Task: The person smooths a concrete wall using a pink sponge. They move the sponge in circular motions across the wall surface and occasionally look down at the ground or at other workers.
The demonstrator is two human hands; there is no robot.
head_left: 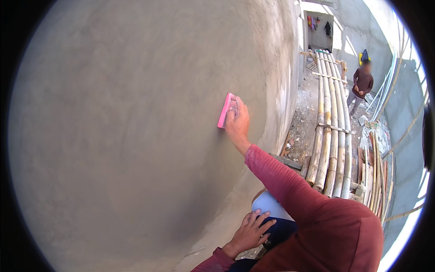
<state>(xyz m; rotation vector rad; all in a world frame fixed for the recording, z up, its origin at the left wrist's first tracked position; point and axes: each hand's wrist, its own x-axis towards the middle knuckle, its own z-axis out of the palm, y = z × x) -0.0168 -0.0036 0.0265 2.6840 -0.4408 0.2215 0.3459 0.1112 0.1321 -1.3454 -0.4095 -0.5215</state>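
Observation:
My right hand (pixel 238 121) is closed round the back of a pink rectangular float (pixel 224 110), with the arm stretched out in a dark red sleeve. The float's flat side faces the grey plastered wall (pixel 136 113) and seems to be against it; its exact contact is hidden. Smooth, damp-looking plaster with faint swirl marks covers most of the wall. Low in the view, my left hand (pixel 250 233) lies with fingers spread on my knee, over dark blue and white cloth (pixel 271 206). It holds nothing.
A walkway of tied bamboo poles (pixel 333 131) runs away on the right, above rubble-strewn ground (pixel 301 131). Thinner poles and boards (pixel 374 181) lean farther right. A person in a dark top (pixel 363 82) stands below, beyond the walkway. Clothes hang in a far recess (pixel 319 29).

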